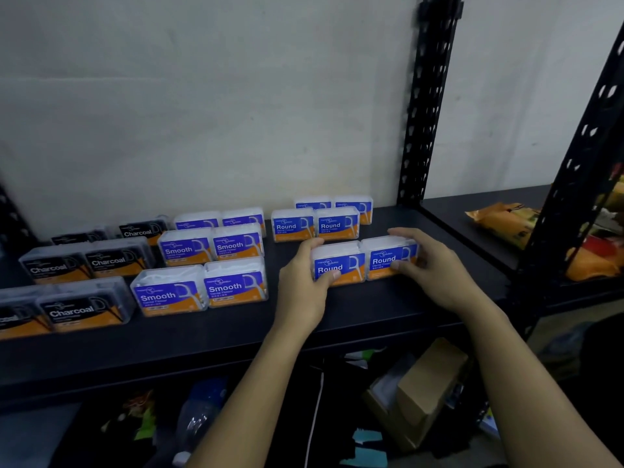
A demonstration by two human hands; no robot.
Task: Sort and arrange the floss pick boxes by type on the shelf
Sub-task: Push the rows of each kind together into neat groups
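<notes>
Clear floss pick boxes stand in rows on a black shelf. Black Charcoal boxes fill the left, blue Smooth boxes the middle, blue Round boxes the right. My left hand grips the left end of the front left Round box, thumb on its label. My right hand wraps the right end of the front right Round box. The two front boxes stand side by side, touching, between my hands.
A black perforated upright stands behind the Round boxes, another upright at the right. Orange snack packets lie on the neighbouring shelf. Below are a cardboard box, a plastic bottle and mixed clutter.
</notes>
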